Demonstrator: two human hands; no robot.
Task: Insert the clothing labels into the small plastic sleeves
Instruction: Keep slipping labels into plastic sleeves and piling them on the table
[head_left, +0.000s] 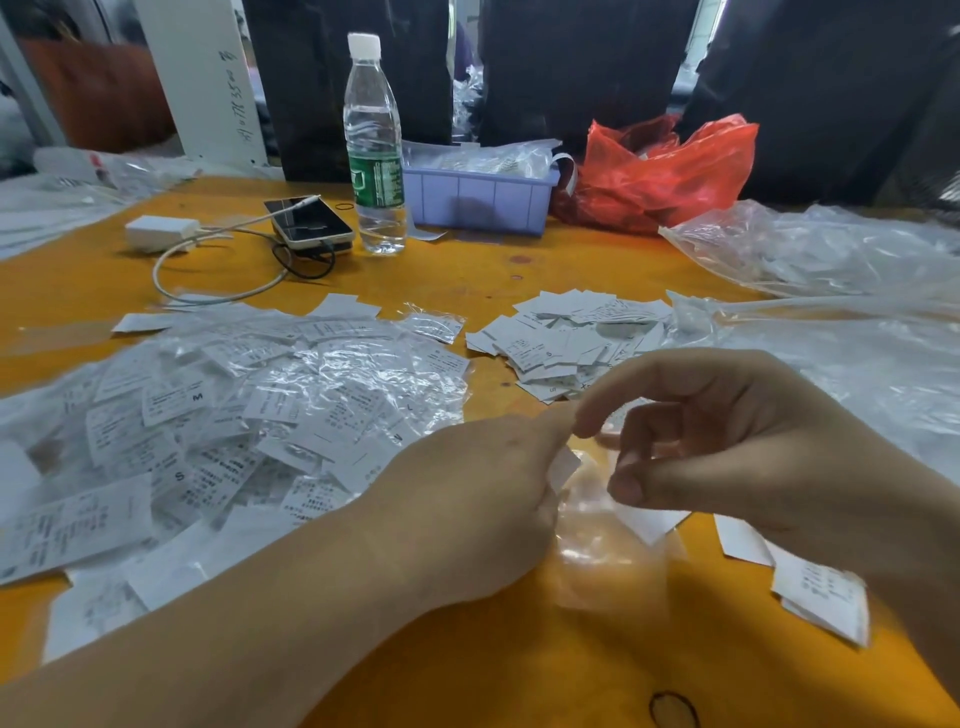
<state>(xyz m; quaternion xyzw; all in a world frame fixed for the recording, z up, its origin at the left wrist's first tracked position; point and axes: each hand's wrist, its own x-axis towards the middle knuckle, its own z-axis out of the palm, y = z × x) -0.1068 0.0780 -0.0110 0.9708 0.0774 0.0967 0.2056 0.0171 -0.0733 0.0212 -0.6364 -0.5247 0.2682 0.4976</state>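
Note:
My left hand (483, 499) grips a small white clothing label (563, 467) at the mouth of a clear plastic sleeve (597, 525) that hangs above the orange table (519, 665). My right hand (727, 441) pinches the sleeve's top edge with curled fingers; part of a white label (652, 522) shows under it. A big heap of sleeved labels (234, 415) lies to the left. Behind my hands sits a pile of loose labels (571, 332).
A water bottle (374, 150), a phone (309, 221) with cables and a white charger (161, 231) stand at the back left. A lilac bin (480, 200) and a red bag (665, 171) are behind. Clear plastic bags (831, 291) cover the right. Loose labels (821, 592) lie front right.

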